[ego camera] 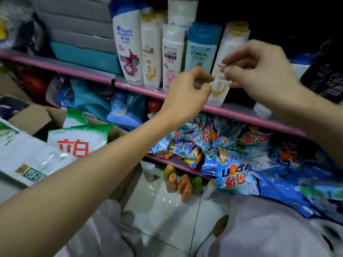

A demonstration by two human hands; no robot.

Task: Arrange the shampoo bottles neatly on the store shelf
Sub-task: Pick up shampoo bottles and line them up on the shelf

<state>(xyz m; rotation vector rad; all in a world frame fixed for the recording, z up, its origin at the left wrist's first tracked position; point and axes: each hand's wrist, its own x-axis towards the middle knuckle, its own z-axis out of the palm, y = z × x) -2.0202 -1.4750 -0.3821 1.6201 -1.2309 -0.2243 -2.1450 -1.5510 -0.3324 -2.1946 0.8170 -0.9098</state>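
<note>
A row of shampoo bottles stands on the pink-edged shelf point(130, 88): a white Head & Shoulders bottle point(128, 49), a white Pantene bottle point(150, 52), a Clear bottle point(171, 56) and a blue L'Oreal bottle point(201, 51). At the right end of the row, another white gold-capped bottle point(220, 93) leans with its top to the right. My left hand point(187, 89) pinches its left edge with curled fingers. My right hand point(259, 71) curls its thumb and fingers over the bottle's front. Both hands are blurred.
A dark bottle point(326, 71) stands at the far right of the shelf. Teal and grey boxes point(83, 54) are stacked on its left. Blue detergent bags point(232, 151) fill the shelf below. A cardboard box point(29, 115) of white bags is at left. Several small bottles point(181, 184) stand on the floor.
</note>
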